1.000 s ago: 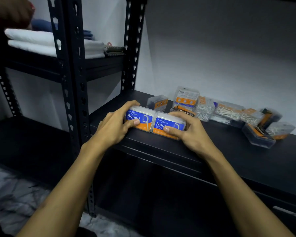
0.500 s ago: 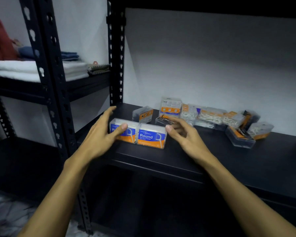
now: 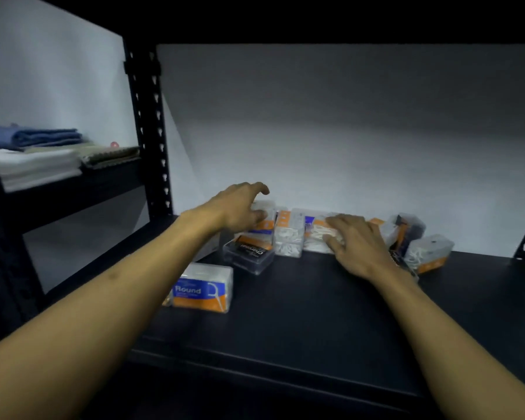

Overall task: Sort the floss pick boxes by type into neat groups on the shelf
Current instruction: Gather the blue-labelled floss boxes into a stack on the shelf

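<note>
We get one head-worn view, close in, facing forward and down onto the shelf point(image 3: 315, 298) from its front edge.

Both bare forearms reach forward and converge toward each other, the left one crossing from the lower left, the right one from the lower right. The left hand point(image 3: 237, 209) is raised, palm down, its fingers loosely curved and spread, the forefinger arched out ahead of the others. The right hand point(image 3: 356, 241), just beside it and a little lower, lies flat with straight, slightly splayed fingers.
</note>
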The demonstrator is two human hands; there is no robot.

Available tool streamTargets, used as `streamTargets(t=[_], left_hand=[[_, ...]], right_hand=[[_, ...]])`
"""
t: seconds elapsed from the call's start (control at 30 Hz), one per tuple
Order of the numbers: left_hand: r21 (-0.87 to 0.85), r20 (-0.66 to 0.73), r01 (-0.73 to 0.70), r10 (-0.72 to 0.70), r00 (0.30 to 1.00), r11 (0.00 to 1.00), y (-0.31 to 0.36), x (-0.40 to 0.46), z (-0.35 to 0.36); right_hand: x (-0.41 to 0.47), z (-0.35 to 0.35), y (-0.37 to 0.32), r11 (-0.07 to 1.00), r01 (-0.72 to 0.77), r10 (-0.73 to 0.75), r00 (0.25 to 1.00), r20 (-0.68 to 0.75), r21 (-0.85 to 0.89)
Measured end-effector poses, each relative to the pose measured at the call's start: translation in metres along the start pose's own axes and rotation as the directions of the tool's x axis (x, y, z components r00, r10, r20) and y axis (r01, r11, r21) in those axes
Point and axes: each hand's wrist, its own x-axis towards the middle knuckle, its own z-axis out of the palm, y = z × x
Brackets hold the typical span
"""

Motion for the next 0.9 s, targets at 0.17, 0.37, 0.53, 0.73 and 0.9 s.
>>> streamTargets(t=[0.17, 0.37, 0.53, 0.73, 0.9], left_hand=[[0.045, 0.095, 0.078, -0.082, 0.992, 0.996, -0.014, 0.035, 0.014], [-0.002, -0.030, 0.018, -0.018, 0.999, 1.000, -0.008, 0.029, 0.020], [-0.011, -0.090, -0.061, 0.060, 0.994, 0.998, 0.011, 0.007, 0.026], [0.079, -0.094, -0.172, 0.179, 0.979, 0.982, 0.029, -0.001, 0.043], [-0.029, -0.041, -0.186, 0.184, 0.982, 0.982, 0.016, 0.002, 0.054]], right_hand=[[0.000, -0.027, 0.014, 0.980, -0.104, 0.115, 0.992, 0.057, -0.169], [0.001, -0.037, 0.018, 0.984, -0.142, 0.145, 0.989, 0.017, -0.103], [0.015, -0.022, -0.006, 0.999, 0.007, -0.005, 0.997, -0.072, 0.040], [0.007, -0.010, -0.019, 0.978, 0.208, -0.209, 0.976, 0.067, 0.031], [0.000, -0.017, -0.003, 0.989, 0.141, -0.143, 0.988, 0.054, 0.051]])
